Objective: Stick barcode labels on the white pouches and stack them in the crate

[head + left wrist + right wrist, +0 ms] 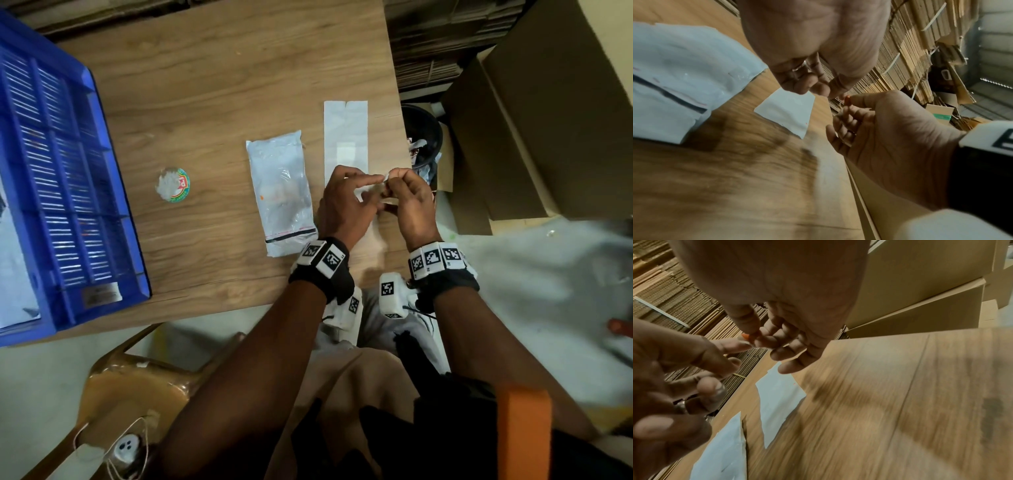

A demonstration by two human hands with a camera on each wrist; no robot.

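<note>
A white pouch [282,192] lies flat mid-table with its black seal line toward me; it also shows as pouch [674,81] and pouch [725,451]. Right of it lies a long white label backing strip [346,137], strip [787,112], strip [779,402]. Just above the strip's near end my left hand [375,183] and right hand [394,181] meet fingertip to fingertip. Both pinch a small pale label piece [385,178]; its print is hidden. The blue crate [68,171] stands at the table's left, apart from both hands.
A round torn sticker [173,185] lies between crate and pouch. A black bin [421,137] with scraps sits off the table's right edge, beside large cardboard boxes [548,120]. A brown plastic chair [137,387] stands at my lower left. White sheets [13,274] lie in the crate.
</note>
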